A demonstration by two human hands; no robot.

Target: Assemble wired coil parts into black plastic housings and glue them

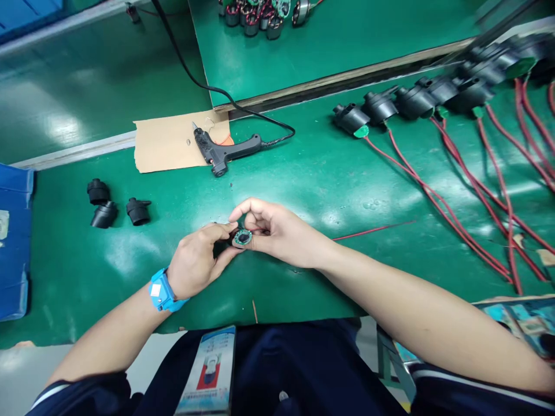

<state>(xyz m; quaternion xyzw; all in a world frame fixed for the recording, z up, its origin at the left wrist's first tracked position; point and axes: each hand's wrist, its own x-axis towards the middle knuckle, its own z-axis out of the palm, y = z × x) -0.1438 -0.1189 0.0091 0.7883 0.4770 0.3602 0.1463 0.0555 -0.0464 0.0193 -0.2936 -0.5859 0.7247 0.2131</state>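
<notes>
Both of my hands meet over the front of the green bench. Between the thumb and fingers of my left hand [199, 251] is a small dark round part with a green circuit board [242, 237] facing up. My right hand [281, 231] pinches the same part from the other side, its thumb along the edge and its index finger curled over the top. Fingers cover most of the part's body. A thin red wire [375, 230] shows beyond my right wrist; where its near end goes is hidden. A blue wrist strap [165, 290] is on my left wrist.
Ahead lies a black glue gun [228, 151] on cardboard [162, 144], its cord running back. Several black housings [139, 211] stand at left by a blue bin [15, 242]. Housings with red wires [351, 119] line the right. Wound coil parts [252, 23] sit on the raised shelf.
</notes>
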